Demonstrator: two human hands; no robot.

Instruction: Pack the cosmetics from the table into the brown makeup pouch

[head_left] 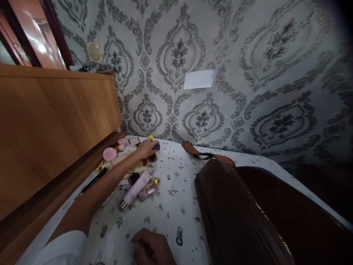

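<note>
My left hand (pixel 147 148) reaches over a pile of cosmetics at the back left of the bed, its fingers closed around a small dark blue rounded item (pixel 156 146). Beneath and beside that arm lie a lilac squeeze tube (pixel 137 188) with a silver cap, a small pink bottle (pixel 148 193), a gold item (pixel 152 183), a round pink compact (pixel 109 154) and a black pen-like stick (pixel 95 180). At the bottom edge, my right hand (pixel 153 246) rests loosely curled near the sheet, with a gap between thumb and finger and nothing visible in it.
A dark brown leather bag (pixel 228 206) with an open zip fills the right side, its tan strap (pixel 193 150) trailing toward the wall. A wooden cabinet (pixel 60 121) borders the left. Patterned wallpaper with a white paper (pixel 199 79) stands behind the patterned white sheet (pixel 171 209).
</note>
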